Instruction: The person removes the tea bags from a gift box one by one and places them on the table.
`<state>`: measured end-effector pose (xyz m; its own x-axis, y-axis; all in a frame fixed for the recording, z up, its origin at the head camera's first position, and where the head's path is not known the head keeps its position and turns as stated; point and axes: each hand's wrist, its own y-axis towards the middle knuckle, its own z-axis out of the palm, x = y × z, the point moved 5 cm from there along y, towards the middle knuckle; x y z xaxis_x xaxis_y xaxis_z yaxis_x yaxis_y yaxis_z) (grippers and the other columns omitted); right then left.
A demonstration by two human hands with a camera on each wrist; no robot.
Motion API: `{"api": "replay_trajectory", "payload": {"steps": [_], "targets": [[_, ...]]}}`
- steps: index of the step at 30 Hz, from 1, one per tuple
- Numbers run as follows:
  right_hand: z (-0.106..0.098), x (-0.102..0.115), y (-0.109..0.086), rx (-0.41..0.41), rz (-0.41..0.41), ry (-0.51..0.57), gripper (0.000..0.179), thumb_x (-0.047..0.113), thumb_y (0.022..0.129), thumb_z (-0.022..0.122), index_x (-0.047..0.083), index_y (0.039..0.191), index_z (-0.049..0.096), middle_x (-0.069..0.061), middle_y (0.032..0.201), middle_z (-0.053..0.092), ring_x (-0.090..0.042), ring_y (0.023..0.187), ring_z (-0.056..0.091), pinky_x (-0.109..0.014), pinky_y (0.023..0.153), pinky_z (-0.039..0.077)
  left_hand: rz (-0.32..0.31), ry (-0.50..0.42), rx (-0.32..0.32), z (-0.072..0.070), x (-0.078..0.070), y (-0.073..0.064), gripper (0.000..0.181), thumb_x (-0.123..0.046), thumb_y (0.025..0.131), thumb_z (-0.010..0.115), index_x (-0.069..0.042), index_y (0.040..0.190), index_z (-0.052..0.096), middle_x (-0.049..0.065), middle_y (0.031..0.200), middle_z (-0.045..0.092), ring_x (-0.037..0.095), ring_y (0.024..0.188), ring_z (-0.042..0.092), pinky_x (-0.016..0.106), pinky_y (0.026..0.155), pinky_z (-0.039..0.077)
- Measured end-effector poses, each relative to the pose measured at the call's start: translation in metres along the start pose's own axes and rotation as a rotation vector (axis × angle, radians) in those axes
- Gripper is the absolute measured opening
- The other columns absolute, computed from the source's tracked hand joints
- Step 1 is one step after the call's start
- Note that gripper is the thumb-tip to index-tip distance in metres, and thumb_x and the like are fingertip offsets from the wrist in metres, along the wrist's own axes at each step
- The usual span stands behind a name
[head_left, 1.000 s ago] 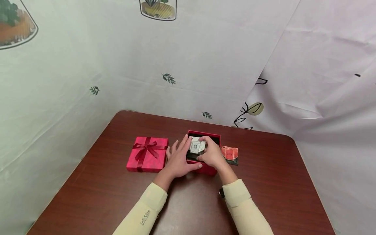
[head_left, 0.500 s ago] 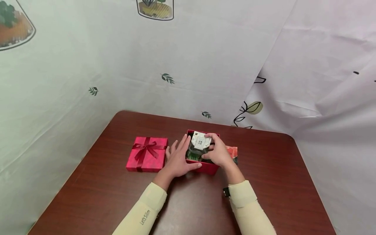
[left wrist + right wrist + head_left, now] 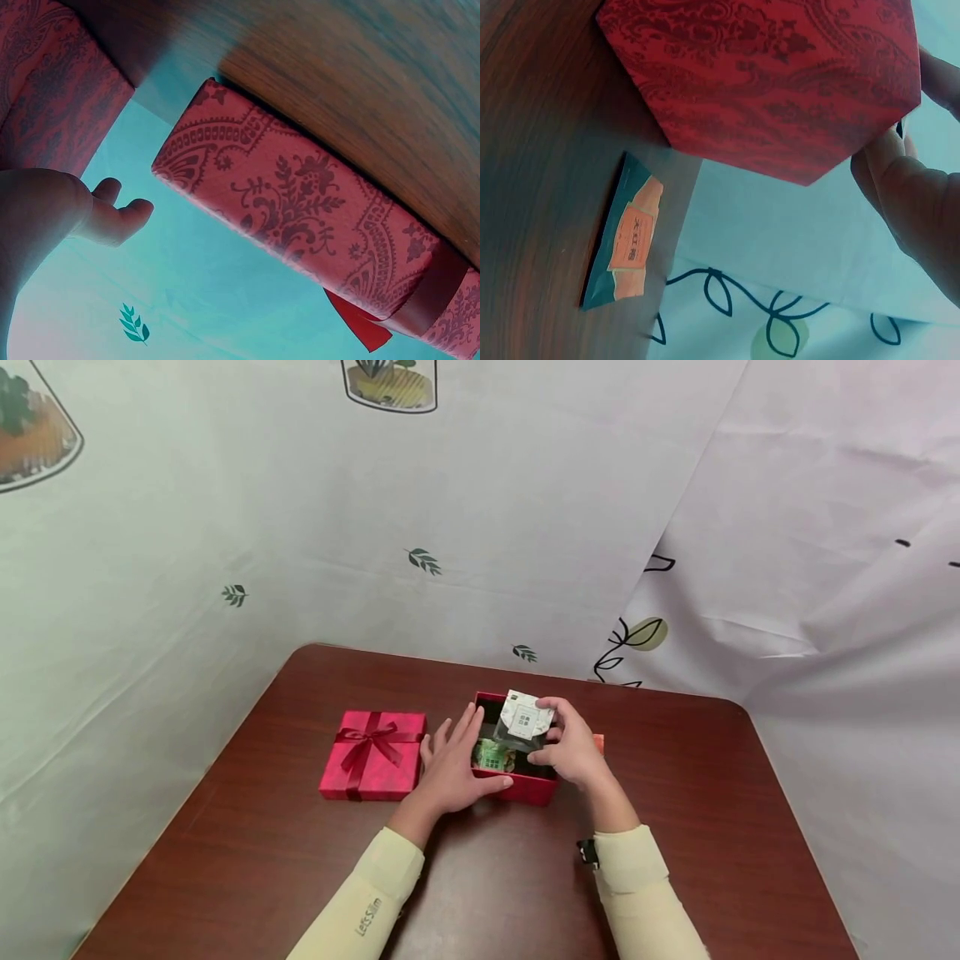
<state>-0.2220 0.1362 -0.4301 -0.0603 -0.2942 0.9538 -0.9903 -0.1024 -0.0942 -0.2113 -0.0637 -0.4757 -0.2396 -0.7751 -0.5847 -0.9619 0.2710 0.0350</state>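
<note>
- White packet (image 3: 525,717), 1: held over the red box (image 3: 534,790), just right of and below the head view's centre; long axis not clearly shown.
- Right hand (image 3: 576,747), the nearer of 2: packet pinched at its right edge by fingers and thumb; packet placed leftward of them in the frame.
- Left hand (image 3: 453,764): fingers extended, laid against the box's left side, nothing grasped.

Two hands (image 3: 452,771) (image 3: 576,750), three visible packets (image 3: 522,720) (image 3: 492,755) (image 3: 599,742) and one box (image 3: 528,791) gather around the frame's centre. One lid (image 3: 402,768) sits centre-left.
</note>
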Motion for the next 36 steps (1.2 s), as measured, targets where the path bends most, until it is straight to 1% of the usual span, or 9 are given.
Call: {"api": "replay_trajectory", "payload": {"steps": [7, 12, 17, 20, 24, 29, 34, 36], "targets": [[-0.01, -0.004, -0.003, -0.008, -0.012, 0.03, 0.084, -0.025, 0.069, 0.077, 0.01, 0.139, 0.045, -0.018, 0.124, 0.053, -0.031, 0.095, 0.06, -0.034, 0.071, 0.058, -0.002, -0.001, -0.005, -0.001, -0.001, -0.001, 0.119, -0.066, 0.071, 0.078, -0.031, 0.162, 0.01, -0.013, 0.166, 0.001, 0.036, 0.146, 0.01, 0.067, 0.109, 0.0], [-0.014, -0.009, -0.004, 0.002, -0.015, 0.085, 0.084, -0.028, 0.067, 0.074, 0.005, 0.139, 0.044, -0.022, 0.123, 0.052, -0.031, 0.092, 0.06, -0.033, 0.068, 0.058, 0.002, 0.004, -0.006, 0.0, 0.0, -0.001, 0.119, -0.066, 0.071, 0.078, -0.031, 0.162, 0.01, -0.014, 0.166, 0.001, 0.036, 0.146, 0.01, 0.068, 0.109, 0.001], [-0.017, -0.012, -0.004, 0.003, -0.009, 0.123, 0.086, -0.032, 0.065, 0.072, 0.003, 0.138, 0.043, -0.023, 0.122, 0.052, -0.032, 0.096, 0.062, -0.033, 0.069, 0.058, 0.013, 0.0, -0.014, -0.001, -0.001, -0.001, 0.119, -0.065, 0.071, 0.079, -0.029, 0.162, 0.012, -0.014, 0.166, 0.001, 0.037, 0.146, 0.01, 0.068, 0.108, 0.001], [-0.021, -0.013, -0.005, -0.007, -0.004, 0.107, 0.085, -0.03, 0.066, 0.073, 0.004, 0.138, 0.044, -0.022, 0.122, 0.052, -0.031, 0.096, 0.061, -0.032, 0.069, 0.058, 0.017, -0.004, -0.016, -0.001, -0.001, -0.001, 0.118, -0.065, 0.071, 0.079, -0.028, 0.162, 0.012, -0.013, 0.166, 0.001, 0.037, 0.146, 0.01, 0.068, 0.108, 0.001], [-0.024, -0.015, -0.006, -0.006, 0.004, 0.09, 0.085, -0.028, 0.067, 0.074, 0.003, 0.14, 0.043, -0.022, 0.124, 0.052, -0.031, 0.095, 0.06, -0.03, 0.069, 0.057, 0.014, -0.007, -0.016, -0.001, 0.0, -0.001, 0.119, -0.064, 0.071, 0.079, -0.029, 0.162, 0.012, -0.013, 0.166, 0.001, 0.037, 0.146, 0.01, 0.068, 0.109, 0.001], [-0.028, -0.019, -0.007, 0.0, 0.021, 0.099, 0.086, -0.028, 0.067, 0.074, 0.003, 0.141, 0.043, -0.023, 0.125, 0.052, -0.03, 0.095, 0.061, -0.031, 0.071, 0.057, 0.018, -0.01, -0.021, -0.001, 0.0, -0.001, 0.119, -0.064, 0.07, 0.08, -0.028, 0.162, 0.012, -0.012, 0.166, 0.002, 0.037, 0.146, 0.01, 0.068, 0.108, 0.001], [-0.032, -0.022, -0.007, -0.003, 0.031, 0.107, 0.087, -0.03, 0.066, 0.073, 0.002, 0.14, 0.043, -0.022, 0.121, 0.051, -0.027, 0.089, 0.057, -0.03, 0.068, 0.057, 0.02, -0.019, -0.024, -0.001, -0.001, -0.001, 0.119, -0.063, 0.07, 0.08, -0.027, 0.162, 0.014, -0.011, 0.166, 0.003, 0.037, 0.146, 0.011, 0.068, 0.108, 0.001], [-0.035, -0.023, -0.007, -0.009, 0.033, 0.102, 0.087, -0.031, 0.065, 0.073, 0.002, 0.14, 0.044, -0.021, 0.117, 0.05, -0.027, 0.086, 0.054, -0.027, 0.065, 0.055, 0.019, -0.021, -0.023, -0.002, -0.001, 0.0, 0.119, -0.063, 0.07, 0.08, -0.026, 0.162, 0.014, -0.012, 0.166, 0.003, 0.037, 0.146, 0.011, 0.068, 0.108, 0.001]]}}
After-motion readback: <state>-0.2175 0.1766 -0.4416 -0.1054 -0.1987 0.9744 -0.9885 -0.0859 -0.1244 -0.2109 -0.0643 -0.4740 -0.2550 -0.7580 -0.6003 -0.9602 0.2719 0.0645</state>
